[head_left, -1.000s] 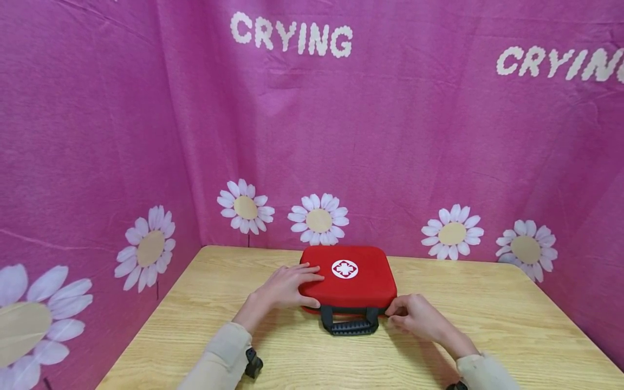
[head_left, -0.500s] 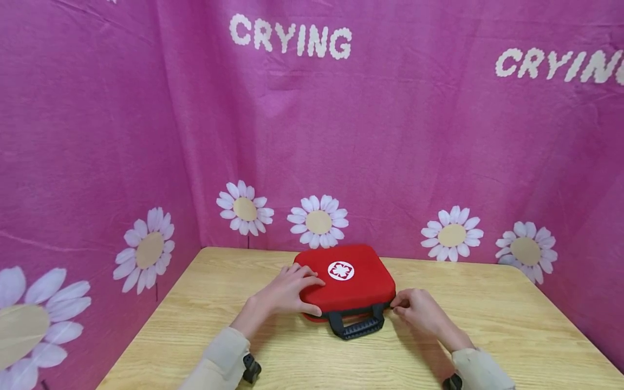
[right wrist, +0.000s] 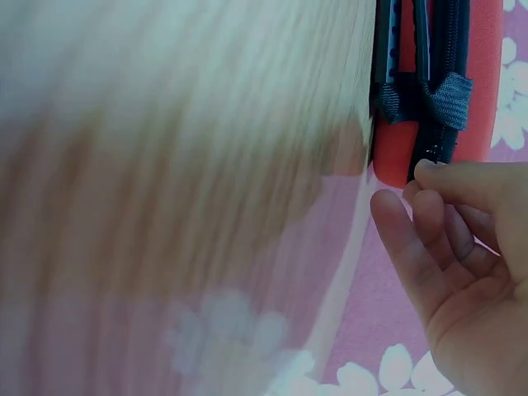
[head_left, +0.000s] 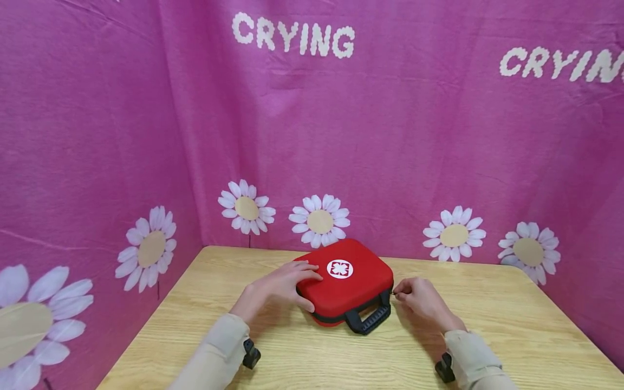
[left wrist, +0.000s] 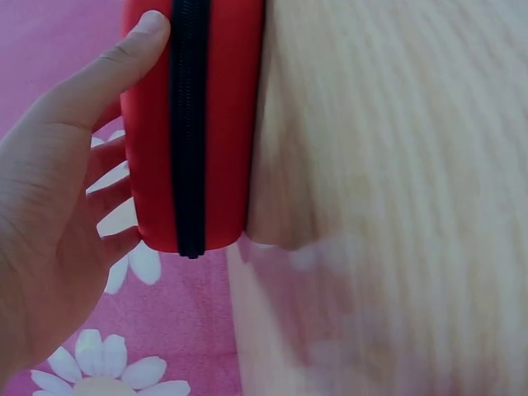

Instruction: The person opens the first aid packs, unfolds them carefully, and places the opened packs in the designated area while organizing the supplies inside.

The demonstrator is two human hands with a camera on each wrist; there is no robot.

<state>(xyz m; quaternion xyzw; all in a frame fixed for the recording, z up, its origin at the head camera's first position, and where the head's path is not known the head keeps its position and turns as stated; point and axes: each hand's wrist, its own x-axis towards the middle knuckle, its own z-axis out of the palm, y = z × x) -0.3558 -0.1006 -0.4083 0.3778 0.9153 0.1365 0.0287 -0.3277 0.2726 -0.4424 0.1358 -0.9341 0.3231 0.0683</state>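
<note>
A red zip-up first-aid case (head_left: 363,271) with a white cross emblem lies on the table, turned at an angle. Its black carry handle (head_left: 372,319) points to the front right. My left hand (head_left: 278,287) rests on the case's left side, fingers spread over the lid and thumb on its edge. The left wrist view shows that thumb beside the black zipper (left wrist: 190,132), which is closed along there. At the right corner, close to the handle, my right hand (head_left: 424,300) pinches the zipper pull (head_left: 394,293) between thumb and forefinger, largely hidden by the fingertips.
The light wooden table (head_left: 487,314) reaches back to a pink curtain (head_left: 380,135) with daisies and white lettering. Another stretch of curtain stands along the left side. A dark strapped device (head_left: 251,355) sits at my left wrist.
The case has turned counterclockwise, its handle swinging from the front toward the right and its left front corner coming nearer. My right hand has moved slightly away from me, along the case's edge.
</note>
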